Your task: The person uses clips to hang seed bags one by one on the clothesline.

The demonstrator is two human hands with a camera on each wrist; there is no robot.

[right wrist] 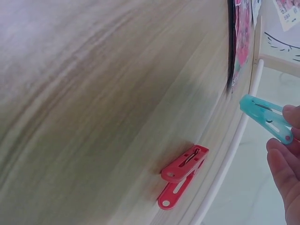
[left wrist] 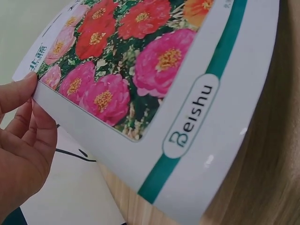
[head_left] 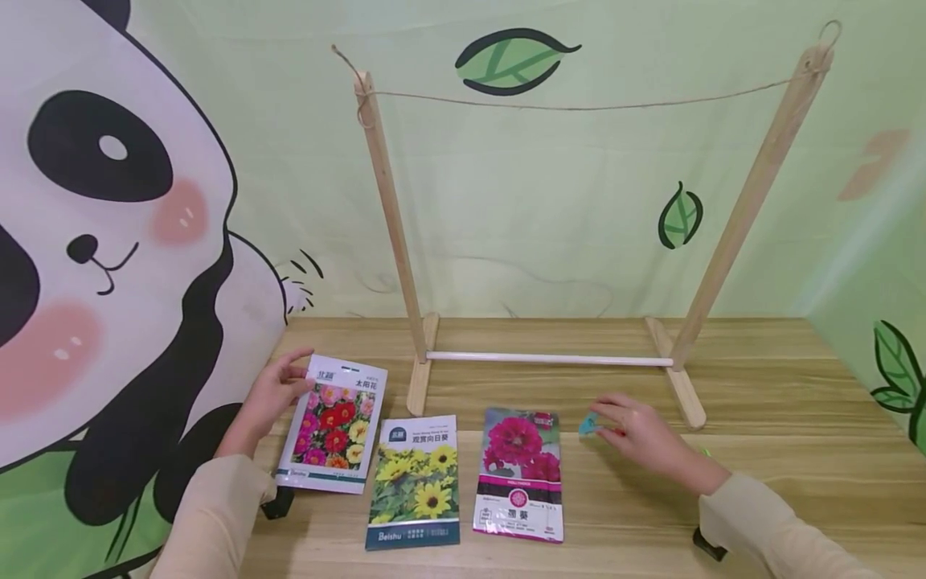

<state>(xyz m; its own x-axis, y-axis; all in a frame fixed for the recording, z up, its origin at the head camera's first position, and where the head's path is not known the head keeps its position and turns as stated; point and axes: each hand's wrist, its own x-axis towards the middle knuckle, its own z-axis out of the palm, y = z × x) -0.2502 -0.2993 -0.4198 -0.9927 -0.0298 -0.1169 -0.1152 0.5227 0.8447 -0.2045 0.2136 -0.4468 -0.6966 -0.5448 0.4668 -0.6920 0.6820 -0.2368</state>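
My left hand (head_left: 273, 396) pinches the left edge of a white seed packet (head_left: 336, 426) printed with red, pink and yellow flowers. In the left wrist view, thumb and fingers grip that packet's edge, and the packet is tilted and slightly bowed. Over the right part of the table, my right hand (head_left: 637, 430) holds a teal clothespin (right wrist: 266, 115) between thumb and fingers. Below it on the wood lies a red clothespin (right wrist: 183, 176), seen only in the right wrist view. A sunflower seed packet (head_left: 414, 482) and a magenta-flower seed packet (head_left: 518, 474) lie flat between the hands.
Behind the packets stands a wooden frame with a left post (head_left: 391, 217), a right post (head_left: 752, 201) and a white crossbar (head_left: 550, 359). A thin string (head_left: 579, 108) spans the post tops. A panda-printed backdrop (head_left: 506, 201) rises behind the wooden table (head_left: 615, 515).
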